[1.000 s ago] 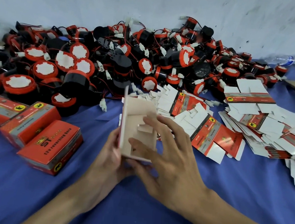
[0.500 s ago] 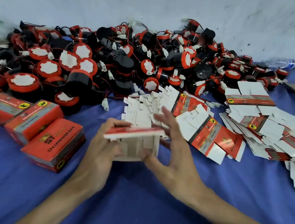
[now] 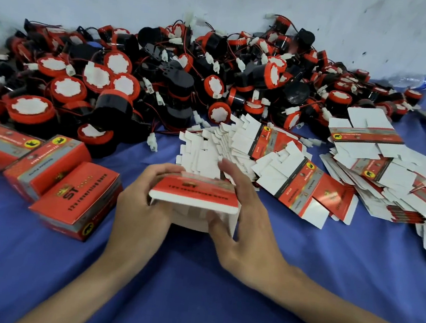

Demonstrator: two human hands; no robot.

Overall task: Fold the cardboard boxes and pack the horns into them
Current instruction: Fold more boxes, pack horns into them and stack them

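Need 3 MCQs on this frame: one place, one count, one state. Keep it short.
1. Where does the horn pile lie?
A. against the far wall
B. at the near edge
C. inside the boxes

2. How many folded boxes lie on the person's left?
A. one
B. three
C. six

3. What state is the held box in?
A. flat
B. sealed shut
C. partly folded, one end open

Key: 1 A, the pile lies heaped below the white wall. 2 B, three red boxes sit side by side on the blue cloth. 3 C, the left hand and right hand grip it, its near end open.
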